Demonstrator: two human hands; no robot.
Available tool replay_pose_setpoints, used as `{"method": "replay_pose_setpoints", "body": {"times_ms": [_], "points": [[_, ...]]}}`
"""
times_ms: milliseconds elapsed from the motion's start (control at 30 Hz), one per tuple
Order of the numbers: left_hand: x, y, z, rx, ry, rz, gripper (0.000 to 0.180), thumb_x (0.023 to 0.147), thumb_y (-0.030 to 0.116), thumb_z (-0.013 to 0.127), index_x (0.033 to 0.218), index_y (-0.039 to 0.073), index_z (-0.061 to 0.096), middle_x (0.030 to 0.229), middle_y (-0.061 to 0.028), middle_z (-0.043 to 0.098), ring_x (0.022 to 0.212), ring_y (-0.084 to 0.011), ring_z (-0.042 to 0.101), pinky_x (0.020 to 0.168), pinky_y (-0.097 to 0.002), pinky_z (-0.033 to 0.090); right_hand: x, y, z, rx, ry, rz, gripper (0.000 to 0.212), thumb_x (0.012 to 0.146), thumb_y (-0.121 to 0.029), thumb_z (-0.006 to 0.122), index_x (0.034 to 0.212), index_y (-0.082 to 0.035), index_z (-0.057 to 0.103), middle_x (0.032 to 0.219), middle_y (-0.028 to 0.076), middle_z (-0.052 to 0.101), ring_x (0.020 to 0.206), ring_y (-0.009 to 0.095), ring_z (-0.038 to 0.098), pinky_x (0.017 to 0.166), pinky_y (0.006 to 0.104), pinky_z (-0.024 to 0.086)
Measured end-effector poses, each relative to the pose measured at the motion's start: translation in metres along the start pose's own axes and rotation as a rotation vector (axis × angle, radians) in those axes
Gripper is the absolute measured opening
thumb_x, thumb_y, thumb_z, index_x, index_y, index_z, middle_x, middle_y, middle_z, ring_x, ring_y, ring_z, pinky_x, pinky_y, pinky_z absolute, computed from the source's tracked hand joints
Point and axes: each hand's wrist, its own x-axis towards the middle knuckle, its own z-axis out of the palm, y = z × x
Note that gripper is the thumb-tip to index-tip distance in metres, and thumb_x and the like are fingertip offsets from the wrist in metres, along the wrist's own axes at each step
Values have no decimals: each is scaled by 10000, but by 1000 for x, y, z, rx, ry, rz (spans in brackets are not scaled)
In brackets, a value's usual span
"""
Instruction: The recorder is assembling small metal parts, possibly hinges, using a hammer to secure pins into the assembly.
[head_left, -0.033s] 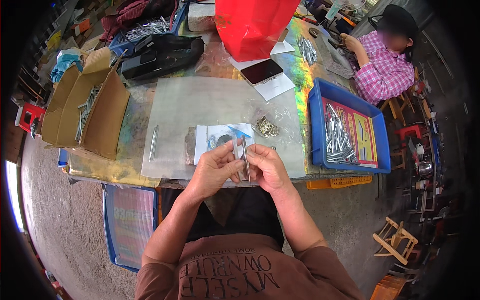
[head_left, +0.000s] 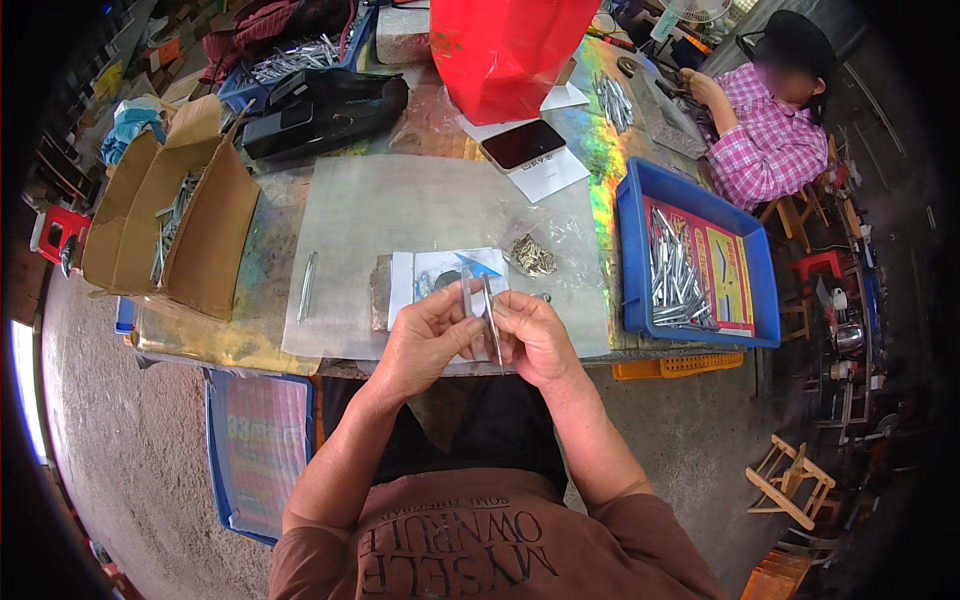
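My left hand (head_left: 425, 345) and my right hand (head_left: 535, 338) meet over the near edge of the table. Pinched in the left fingers is a flat, silvery metal strip (head_left: 466, 284). Between my right thumb and fingers stands a slim, darker metal strip (head_left: 488, 296), nearly upright, its lower end showing below the fingers. Whether the two strips touch is hidden by the fingers. Under the hands lies a white paper pad (head_left: 402, 280) with a blue mark and a dark round patch. Small brass-coloured parts (head_left: 533, 255) are heaped on clear plastic just beyond my right hand.
Slim metal pieces (head_left: 308, 287) lie on the pale sheet (head_left: 350, 210) at left. A cardboard box (head_left: 215, 240) and a blue tray (head_left: 628, 250) flank it. Beyond are a phone (head_left: 523, 146), a red bag (head_left: 500, 60) and a black case (head_left: 330, 115). A co-worker (head_left: 765, 130) sits far right.
The strip in my right hand has tilted slightly, its lower end a little farther down and right. Both hands otherwise keep nearly the same place.
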Motion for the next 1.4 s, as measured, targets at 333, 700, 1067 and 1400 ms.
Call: {"method": "replay_pose_setpoints", "body": {"times_ms": [333,700,1067,1400], "points": [[2,-8,-3,174,179,299,163,816,-13,506,972,-4,556,894,-59,534,755,-119,521,690,-247,430,-3,14,-9,269,-284,129,163,862,-148,479,882,11,510,623,51,498,433,82,402,389,207,302],[-10,6,-17,489,-27,227,75,764,44,605,809,-14,589,710,-34,531,677,-111,489,603,-244,388,-21,13,-5,301,-211,233,256,864,-227,462,775,10,504,618,80,460,436,109,360,398,237,294],[-18,-6,-21,529,221,324,90,754,56,624,778,-18,578,636,-54,498,575,-127,454,523,-258,371,-38,4,-14,-440,61,-366,147,856,-144,520,799,-9,533,626,-4,485,517,51,411,463,186,333],[-23,-3,-10,632,278,388,60,740,21,625,764,-9,579,668,-75,542,589,-158,510,538,-257,405,-38,14,-14,-593,192,-461,116,842,-75,521,753,-4,497,616,-36,434,560,32,354,490,184,314]]}}
